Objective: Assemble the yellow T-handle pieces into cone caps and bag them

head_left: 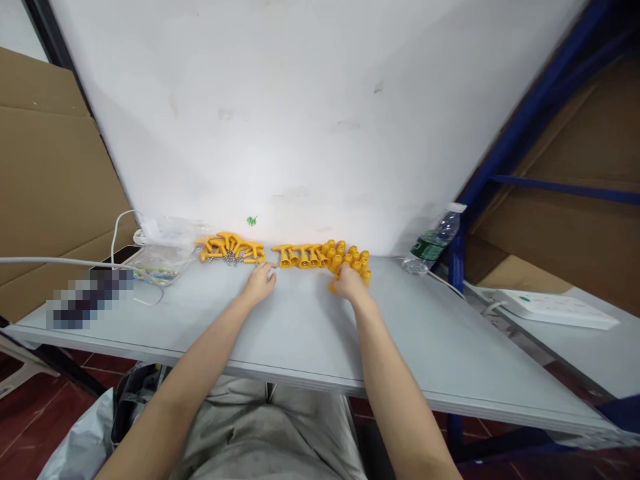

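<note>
My left hand (260, 283) rests low over the table with its fingers apart and nothing in them. It is nearest to a pile of yellow T-shaped plastic handles (230, 244) with small metal screws (231, 258) among them. Between my hands runs a row of yellow T-shaped pieces with flared, bell-like ends (303, 258) facing me. My right hand (349, 283) is closed at the front of a cluster of yellow cup-shaped plastic pieces (354, 252). A yellow plastic piece (332, 287) shows at its fingertips, partly hidden by the hand.
A plastic bottle (434, 240) leans by the blue post at right, with a white power strip (555, 309) beyond. Clear plastic bags (160, 262), a white cable (75, 261) and a blurred-out object (90, 298) lie at left. A white panel (320, 133) backs the table.
</note>
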Available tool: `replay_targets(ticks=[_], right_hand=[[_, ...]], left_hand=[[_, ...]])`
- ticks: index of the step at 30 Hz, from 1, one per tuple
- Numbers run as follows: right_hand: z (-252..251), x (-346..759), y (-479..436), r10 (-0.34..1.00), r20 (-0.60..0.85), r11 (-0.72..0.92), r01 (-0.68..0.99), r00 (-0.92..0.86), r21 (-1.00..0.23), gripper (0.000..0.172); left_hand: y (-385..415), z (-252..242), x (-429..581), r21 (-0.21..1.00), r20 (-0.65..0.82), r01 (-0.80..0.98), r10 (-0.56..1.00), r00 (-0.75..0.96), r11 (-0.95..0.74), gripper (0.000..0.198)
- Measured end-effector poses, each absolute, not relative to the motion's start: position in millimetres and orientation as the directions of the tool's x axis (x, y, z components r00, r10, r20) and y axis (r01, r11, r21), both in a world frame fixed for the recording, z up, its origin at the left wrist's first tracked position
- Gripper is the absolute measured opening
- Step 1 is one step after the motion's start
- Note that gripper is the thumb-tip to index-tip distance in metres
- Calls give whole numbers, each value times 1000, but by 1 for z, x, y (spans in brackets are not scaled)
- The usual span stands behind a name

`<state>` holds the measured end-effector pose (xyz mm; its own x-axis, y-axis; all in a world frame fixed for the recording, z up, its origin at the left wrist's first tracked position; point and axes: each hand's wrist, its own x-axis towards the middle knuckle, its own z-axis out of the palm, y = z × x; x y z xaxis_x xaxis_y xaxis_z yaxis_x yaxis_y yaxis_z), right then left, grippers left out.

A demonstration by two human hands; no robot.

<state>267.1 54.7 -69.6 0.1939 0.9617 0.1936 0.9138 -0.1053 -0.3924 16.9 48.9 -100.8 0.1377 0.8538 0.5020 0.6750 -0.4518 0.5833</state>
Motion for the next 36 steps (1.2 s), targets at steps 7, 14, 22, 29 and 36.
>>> replay_targets(ticks=[7, 14, 22, 29, 36], right_hand=[[-104, 220, 69, 960, 274, 184, 858, -53, -480, 19], [-107, 211, 85, 974, 223, 95, 831, 35, -548, 27], [-96, 205, 87, 994, 83, -11, 816, 71, -577, 29], [-100, 199, 77, 975, 207, 21, 901, 76, -433, 29], [-97, 199, 73, 979, 193, 17, 912, 69, -409, 31]], left_hand=[[49, -100, 17, 584, 508, 670, 850, 137, -457, 22], [48, -100, 18, 570, 491, 687, 857, 156, -451, 20], [70, -96, 4, 547, 498, 782, 867, -17, -298, 22], [106, -65, -29, 376, 377, 923, 924, -70, -84, 29], [127, -65, -35, 231, 239, 956, 963, 124, -181, 40]])
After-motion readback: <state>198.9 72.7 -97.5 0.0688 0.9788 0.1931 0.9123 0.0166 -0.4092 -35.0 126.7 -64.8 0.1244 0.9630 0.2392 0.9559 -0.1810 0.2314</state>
